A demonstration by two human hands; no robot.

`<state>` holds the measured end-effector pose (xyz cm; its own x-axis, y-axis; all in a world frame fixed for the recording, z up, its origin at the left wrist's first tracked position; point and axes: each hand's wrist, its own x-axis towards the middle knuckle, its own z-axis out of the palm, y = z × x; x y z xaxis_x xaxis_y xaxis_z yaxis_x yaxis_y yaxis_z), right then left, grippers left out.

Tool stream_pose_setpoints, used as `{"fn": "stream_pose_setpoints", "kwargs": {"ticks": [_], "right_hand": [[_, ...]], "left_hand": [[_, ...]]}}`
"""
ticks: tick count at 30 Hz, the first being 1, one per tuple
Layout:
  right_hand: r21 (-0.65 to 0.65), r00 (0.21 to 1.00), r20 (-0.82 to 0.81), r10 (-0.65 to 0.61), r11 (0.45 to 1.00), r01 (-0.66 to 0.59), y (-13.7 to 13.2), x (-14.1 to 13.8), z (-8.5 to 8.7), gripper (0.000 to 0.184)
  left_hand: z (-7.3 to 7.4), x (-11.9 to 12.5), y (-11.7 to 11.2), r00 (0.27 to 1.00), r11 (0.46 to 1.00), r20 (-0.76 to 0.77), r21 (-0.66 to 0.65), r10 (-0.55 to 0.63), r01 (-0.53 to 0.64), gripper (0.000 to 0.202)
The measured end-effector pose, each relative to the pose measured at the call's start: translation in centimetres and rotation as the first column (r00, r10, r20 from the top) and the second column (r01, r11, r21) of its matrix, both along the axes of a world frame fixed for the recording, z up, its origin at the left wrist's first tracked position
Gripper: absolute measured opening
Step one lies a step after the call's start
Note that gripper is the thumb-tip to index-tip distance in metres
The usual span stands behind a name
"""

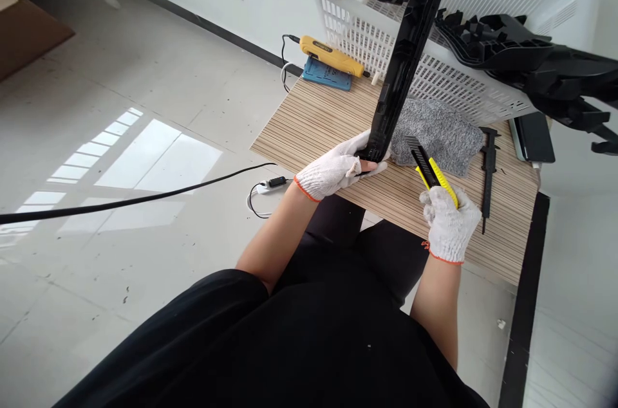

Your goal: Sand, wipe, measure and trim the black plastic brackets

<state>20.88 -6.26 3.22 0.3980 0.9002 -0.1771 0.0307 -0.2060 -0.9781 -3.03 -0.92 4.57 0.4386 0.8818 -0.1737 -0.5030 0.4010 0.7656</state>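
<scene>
My left hand [340, 166], in a white knit glove with a bare thumb tip, is closed round the lower end of a long black plastic trim piece [398, 73]. The piece slants up and to the right, over the table and past the white basket. My right hand [449, 218], gloved too, grips a yellow and black utility knife [433, 171]. Its segmented blade points up and left, apart from the black piece. Behind the knife lies a grey cloth [437, 134]. A dark caliper [488, 173] rests to the right of the cloth.
A white perforated basket [362, 35] stands at the table's [299, 118] back, with black plastic parts [512, 51] sticking out over its rim. A yellow corded tool [331, 55] lies on a blue pack [328, 73]. A phone [535, 136] sits at right. A black cable [145, 197] crosses at left.
</scene>
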Motion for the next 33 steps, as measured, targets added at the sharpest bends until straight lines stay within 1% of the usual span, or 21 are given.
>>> {"fn": "stream_pose_setpoints", "kwargs": {"ticks": [2,5,7,10,12,14,16,18,21,22,25,26,29,32,33], "right_hand": [[0.001,1.000,0.001,0.027,1.000,-0.027,-0.1,0.0,0.0,0.030],[-0.009,0.996,0.028,0.079,0.997,-0.079,-0.3,0.2,0.0,0.026],[-0.020,0.992,0.040,0.119,0.993,-0.119,-0.4,0.5,-0.1,0.026],[-0.034,0.979,0.056,0.194,0.981,-0.192,-0.6,1.0,-0.1,0.032],[-0.069,0.958,0.103,0.267,0.963,-0.261,-0.7,1.1,-0.1,0.035],[-0.099,0.935,0.187,0.301,0.953,-0.287,-0.7,1.1,0.0,0.037],[-0.085,0.925,0.267,0.269,0.963,-0.256,-0.7,1.0,0.0,0.038],[-0.064,0.927,0.287,0.242,0.970,-0.233,-0.7,0.9,0.0,0.039],[-0.092,0.923,0.251,0.291,0.957,-0.277,-0.6,0.9,-0.2,0.041],[-0.092,0.928,0.246,0.280,0.960,-0.266,-0.6,0.9,-0.3,0.041],[-0.057,0.958,0.226,0.176,0.984,-0.168,-0.5,0.9,-0.5,0.038],[-0.061,0.961,0.215,0.176,0.984,-0.166,-0.5,0.9,-0.6,0.038],[-0.110,0.947,0.206,0.245,0.968,-0.226,-0.4,0.9,-0.5,0.040],[-0.084,0.970,0.173,0.172,0.984,-0.159,-0.4,0.8,-0.3,0.033],[-0.076,0.974,0.154,0.165,0.985,-0.155,-0.4,0.8,-0.2,0.033]], "left_hand": [[0.0,-0.2,-0.1,0.999,1.000,-0.032,-0.023,-0.021,0.020,0.079],[-0.7,-0.3,0.0,0.998,0.996,-0.061,-0.080,-0.031,0.026,0.083],[-1.3,-0.3,0.2,0.998,0.997,-0.055,-0.081,-0.015,0.010,0.078],[-1.9,0.0,0.4,1.000,0.998,0.000,-0.060,0.021,-0.021,0.062],[-1.9,0.2,0.6,0.998,0.998,0.041,-0.054,0.044,-0.042,0.054],[-1.8,0.4,0.7,0.996,0.996,0.060,-0.064,0.064,-0.060,0.053],[-1.7,0.6,0.8,0.995,0.994,0.064,-0.084,0.080,-0.074,0.053],[-1.9,0.6,0.9,0.994,0.992,0.074,-0.101,0.084,-0.076,0.053],[-2.3,0.6,1.0,0.992,0.993,0.100,-0.103,0.075,-0.065,0.051],[-2.5,0.6,1.0,0.992,0.992,0.102,-0.106,0.075,-0.064,0.050],[-2.6,0.5,1.2,0.993,0.991,0.091,-0.122,0.070,-0.058,0.048],[-2.5,0.5,1.2,0.994,0.991,0.087,-0.124,0.063,-0.052,0.048],[-2.2,0.5,1.2,0.996,0.993,0.086,-0.110,0.040,-0.031,0.052],[-2.1,0.6,1.2,0.995,0.994,0.086,-0.095,0.054,-0.046,0.053],[-2.1,0.6,1.2,0.995,0.994,0.084,-0.093,0.057,-0.050,0.053]]}}
